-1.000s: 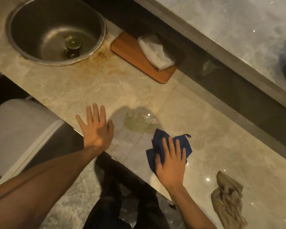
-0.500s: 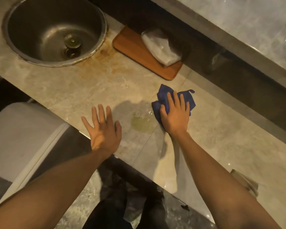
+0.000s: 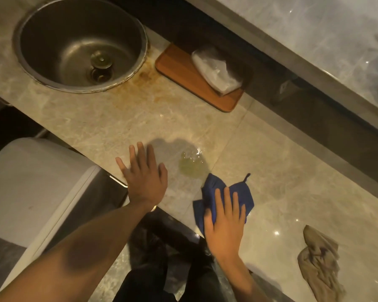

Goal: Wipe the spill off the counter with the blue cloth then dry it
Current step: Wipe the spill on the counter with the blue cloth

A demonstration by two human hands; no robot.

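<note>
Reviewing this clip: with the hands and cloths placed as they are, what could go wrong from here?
1. The blue cloth under the right hand sits beside the yellowish puddle, so a stroke may miss or smear it.
2. The flat left hand lies close to the puddle and could get wet.
3. The crumpled beige rag looks stained, possibly poor for drying.

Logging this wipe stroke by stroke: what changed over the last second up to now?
The right hand, flat on the blue cloth, pushed it out past the spill half a second ago, then drew it back to the near edge, where it began. The left hand stayed flat on the counter. The spill remains; the beige rag lies untouched.
</note>
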